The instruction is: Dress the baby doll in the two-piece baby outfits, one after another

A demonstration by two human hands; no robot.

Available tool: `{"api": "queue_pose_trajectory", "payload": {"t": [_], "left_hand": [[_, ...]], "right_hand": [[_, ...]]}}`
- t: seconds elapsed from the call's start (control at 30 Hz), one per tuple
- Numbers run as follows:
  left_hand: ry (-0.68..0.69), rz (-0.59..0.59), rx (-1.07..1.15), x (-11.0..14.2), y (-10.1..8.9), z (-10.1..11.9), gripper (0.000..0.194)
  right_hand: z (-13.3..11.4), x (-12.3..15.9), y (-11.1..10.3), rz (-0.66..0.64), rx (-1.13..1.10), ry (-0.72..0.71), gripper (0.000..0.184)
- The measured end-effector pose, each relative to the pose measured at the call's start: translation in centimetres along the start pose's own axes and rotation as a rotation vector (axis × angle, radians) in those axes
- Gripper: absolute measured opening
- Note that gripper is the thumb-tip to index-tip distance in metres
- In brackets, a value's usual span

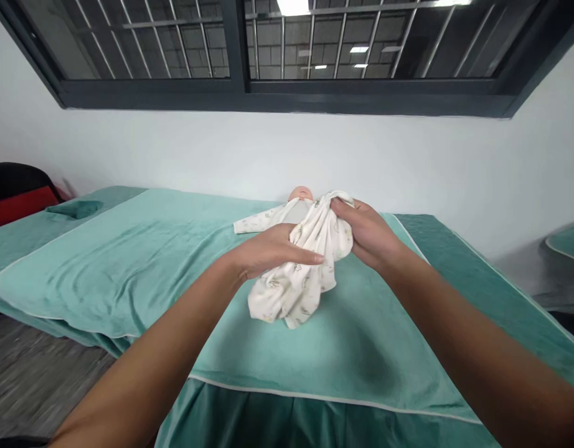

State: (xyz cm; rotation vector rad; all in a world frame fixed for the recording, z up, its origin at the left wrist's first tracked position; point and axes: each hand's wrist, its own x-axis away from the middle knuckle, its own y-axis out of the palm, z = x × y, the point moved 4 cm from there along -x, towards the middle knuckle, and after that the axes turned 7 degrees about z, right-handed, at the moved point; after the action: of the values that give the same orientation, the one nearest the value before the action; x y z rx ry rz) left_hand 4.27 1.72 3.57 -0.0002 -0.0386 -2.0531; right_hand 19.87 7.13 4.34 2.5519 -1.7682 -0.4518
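Observation:
A white baby garment (310, 249) with a small print hangs gathered and creased between my hands, above the bed. My left hand (277, 251) grips its left side, thumb laid across the front, with the other fingers mostly hidden. At the upper right, my right hand (364, 230) is closed on a bunched fold of the same cloth. Behind it lies a doll (301, 193), only part of its head showing. A printed sleeve (256, 222) stretches out to the left of the doll; whether it joins the held cloth is hidden.
A light green sheet (104, 261) with pale piping covers the bed, over a darker green cover (450, 261). A white wall (198, 149) and a barred window (287, 56) stand behind. A red and black item (20, 199) is at the far left.

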Motion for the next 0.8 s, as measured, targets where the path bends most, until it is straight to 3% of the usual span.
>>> {"api": "queue_pose_trajectory", "payload": {"t": [0.07,0.13,0.23,0.33,0.43,0.53,0.63,0.7,0.8], "left_hand": [[0.024,0.052,0.037,0.0,-0.3,-0.4,0.051],[0.117,0.178,0.149,-0.3,-0.8,-0.7,0.047],[0.198,0.305,0.318,-0.7,-1.2,-1.3,0.047],[0.156,0.353,0.363,-1.0,-1.0,-1.8,0.050],[0.096,0.328,0.304,-0.9,-0.7,-2.1,0.056],[0.045,0.161,0.206,-0.7,-0.4,-2.3,0.062],[-0.013,0.025,0.129,-0.6,-0.2,-2.8,0.060],[0.000,0.044,0.169,-0.9,-0.2,-2.9,0.055],[0.101,0.161,0.323,-1.7,-0.6,-2.9,0.048]], "right_hand": [[0.2,-0.2,-0.4,0.008,-0.033,0.027,0.035],[0.6,0.1,-0.5,-0.018,-0.028,0.075,0.039],[1.4,1.2,-0.1,-0.165,0.101,0.187,0.044],[2.0,2.2,0.6,-0.323,0.254,0.249,0.046],[1.9,1.8,0.3,-0.199,0.196,0.210,0.045],[1.7,0.8,-0.4,-0.024,0.030,0.147,0.044],[1.6,0.0,-0.6,0.014,-0.057,0.090,0.043],[1.7,-0.4,-0.7,0.026,-0.092,0.054,0.046],[2.0,-0.4,-0.4,0.007,-0.091,0.071,0.054]]}}
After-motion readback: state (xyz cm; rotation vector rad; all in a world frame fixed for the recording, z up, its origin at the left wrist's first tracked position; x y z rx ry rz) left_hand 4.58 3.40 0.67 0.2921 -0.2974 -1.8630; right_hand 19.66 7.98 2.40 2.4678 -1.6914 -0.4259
